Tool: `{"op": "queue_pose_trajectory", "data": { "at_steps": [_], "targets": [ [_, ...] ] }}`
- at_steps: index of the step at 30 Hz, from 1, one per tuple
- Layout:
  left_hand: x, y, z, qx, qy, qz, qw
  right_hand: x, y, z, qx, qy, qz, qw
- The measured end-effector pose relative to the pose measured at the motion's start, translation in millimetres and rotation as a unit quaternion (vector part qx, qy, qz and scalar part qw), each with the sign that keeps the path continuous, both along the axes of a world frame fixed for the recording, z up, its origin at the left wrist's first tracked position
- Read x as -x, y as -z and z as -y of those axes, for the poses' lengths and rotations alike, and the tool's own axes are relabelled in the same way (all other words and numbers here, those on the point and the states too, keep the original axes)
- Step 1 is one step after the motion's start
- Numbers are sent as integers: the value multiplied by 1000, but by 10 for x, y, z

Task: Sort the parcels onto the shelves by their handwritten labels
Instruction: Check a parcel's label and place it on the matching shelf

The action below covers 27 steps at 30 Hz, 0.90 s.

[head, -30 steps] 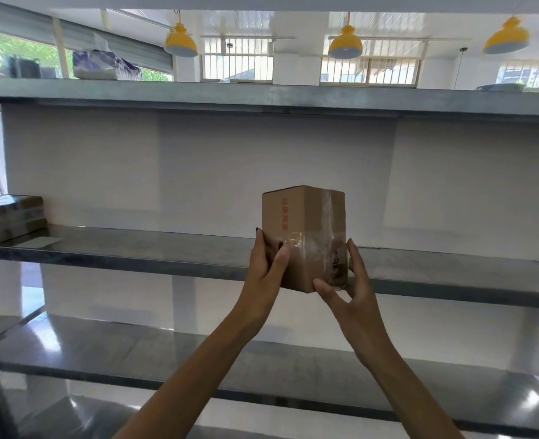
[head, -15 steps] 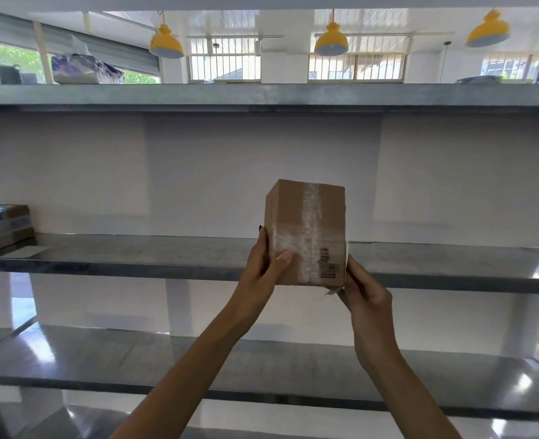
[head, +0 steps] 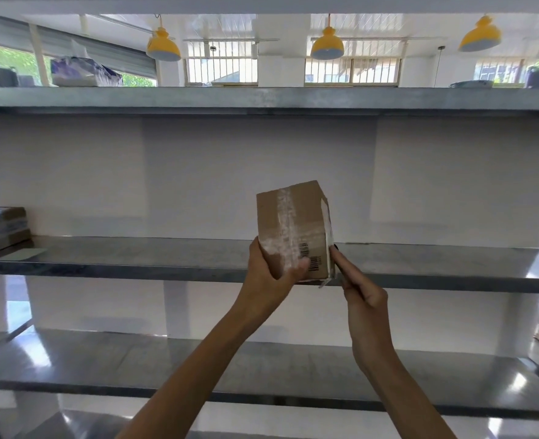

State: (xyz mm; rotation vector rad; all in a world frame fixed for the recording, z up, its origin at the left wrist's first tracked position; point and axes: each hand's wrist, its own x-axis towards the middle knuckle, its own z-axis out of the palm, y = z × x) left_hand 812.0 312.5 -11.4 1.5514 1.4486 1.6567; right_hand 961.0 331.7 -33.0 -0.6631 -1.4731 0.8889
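Two hands are raised before the racking, one parcel (head: 293, 223) between them. Left hand (head: 271, 274): grips the parcel's lower left corner, thumb curled across the front face beside the barcode (head: 309, 258). Right hand (head: 364, 299): fingers straight and pressed together, laid against the lower right edge, not wrapped round it. Parcel: small brown cardboard box, clear tape (head: 285, 223) down the front, slightly tilted, held in the air in front of the middle shelf (head: 135, 258), not resting on it. Stack of taped boxes (head: 0, 228) sits at that shelf's far left end. Upper shelf (head: 261, 98): wrapped bundle (head: 84, 71) at left. Behind: yellow pendant lamps (head: 163, 47), barred windows (head: 222, 69).
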Motion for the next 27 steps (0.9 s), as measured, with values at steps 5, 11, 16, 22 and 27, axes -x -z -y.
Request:
{"op": "queue_pose_trajectory", "data": {
  "at_steps": [5,11,16,22,27],
  "targets": [
    [39,5,-18,-21,-25,8,999,80,24,85,-67,24,44,997],
    [97,-20,-15,-26,-4,29,999,148,57,120,-108,67,70,989],
    [103,-75,-3,-2,32,35,999,198,97,146,-148,122,71,979],
    [132,-158,-27,4,67,10,998,222,139,137,-156,114,45,980],
    [207,-194,-59,6,56,11,998,224,70,74,-110,76,-11,991]
  ]
}}
